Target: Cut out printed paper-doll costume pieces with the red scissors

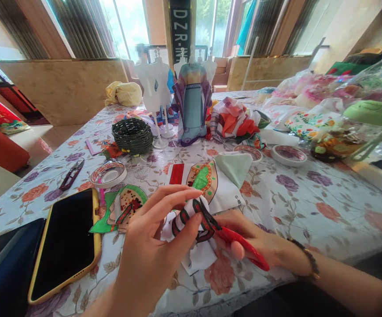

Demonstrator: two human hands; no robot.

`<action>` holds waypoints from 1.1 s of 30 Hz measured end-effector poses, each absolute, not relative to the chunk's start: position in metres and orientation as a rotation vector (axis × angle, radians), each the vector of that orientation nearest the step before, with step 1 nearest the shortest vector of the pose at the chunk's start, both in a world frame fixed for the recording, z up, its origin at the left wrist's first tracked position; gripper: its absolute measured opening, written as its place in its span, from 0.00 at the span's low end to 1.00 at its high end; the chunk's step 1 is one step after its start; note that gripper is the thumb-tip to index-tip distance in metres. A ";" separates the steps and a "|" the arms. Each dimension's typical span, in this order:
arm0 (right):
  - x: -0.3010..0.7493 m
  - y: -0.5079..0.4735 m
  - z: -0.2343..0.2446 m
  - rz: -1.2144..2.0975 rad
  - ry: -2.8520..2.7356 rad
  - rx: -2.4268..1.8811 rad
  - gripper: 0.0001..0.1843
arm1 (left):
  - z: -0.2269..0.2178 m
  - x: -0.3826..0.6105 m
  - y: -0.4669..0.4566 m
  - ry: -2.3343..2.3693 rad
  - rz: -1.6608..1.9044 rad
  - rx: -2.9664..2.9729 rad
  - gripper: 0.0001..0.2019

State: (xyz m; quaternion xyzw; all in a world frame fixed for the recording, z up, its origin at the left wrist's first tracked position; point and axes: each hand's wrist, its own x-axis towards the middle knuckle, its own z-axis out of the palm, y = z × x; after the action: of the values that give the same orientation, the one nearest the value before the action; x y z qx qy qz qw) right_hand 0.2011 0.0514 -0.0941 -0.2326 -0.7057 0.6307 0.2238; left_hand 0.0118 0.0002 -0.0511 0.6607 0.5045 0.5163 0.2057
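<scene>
My left hand (154,246) pinches a small printed fabric piece (186,215), white with red, green and black bands, between thumb and fingers. My right hand (263,246) grips red-handled scissors (240,244) whose dark blades reach into that fabric piece. Both hands are low over the near edge of the table with its floral tablecloth (310,193). A printed white fabric sheet (204,178) with red, green and orange shapes lies just beyond my hands. Another cut printed piece (121,209) lies to the left.
A yellow-cased phone (65,242) and a dark device (6,264) lie near left. Black snips (72,174), tape rolls (108,174), a woven dark basket (132,134), small mannequins (154,88), a dressed doll form (192,103), a fabric pile (233,121) and bags (343,114) fill the table behind.
</scene>
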 end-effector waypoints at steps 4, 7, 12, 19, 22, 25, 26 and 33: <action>0.200 0.052 -0.094 1.709 -1.944 -0.659 0.38 | -0.051 0.012 0.000 1.415 1.435 1.845 0.15; 0.200 0.052 -0.095 1.683 -1.970 -0.658 0.39 | -0.050 0.011 0.000 1.412 1.445 1.846 0.16; 0.200 0.053 -0.096 1.678 -1.975 -0.637 0.38 | -0.050 0.011 0.000 1.430 1.430 1.849 0.14; 0.200 0.053 -0.095 1.700 -1.971 -0.611 0.37 | -0.050 0.011 0.000 1.425 1.440 1.835 0.15; 0.201 0.053 -0.095 1.687 -1.986 -0.640 0.38 | -0.049 0.011 0.000 1.431 1.436 1.841 0.14; 0.201 0.053 -0.096 1.683 -1.987 -0.642 0.38 | -0.049 0.010 0.000 1.435 1.430 1.838 0.14; 0.201 0.054 -0.097 1.681 -1.985 -0.629 0.38 | -0.049 0.010 0.000 1.437 1.426 1.841 0.14; 0.200 0.055 -0.099 1.655 -2.004 -0.631 0.38 | -0.049 0.010 0.002 1.453 1.411 1.850 0.14</action>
State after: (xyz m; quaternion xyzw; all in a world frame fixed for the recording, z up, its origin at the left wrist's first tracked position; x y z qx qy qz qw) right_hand 0.2001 0.0547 -0.0994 -0.2296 -0.7290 0.6019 0.2315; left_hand 0.0103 0.0019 -0.0487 0.6611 0.5192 0.5041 0.1980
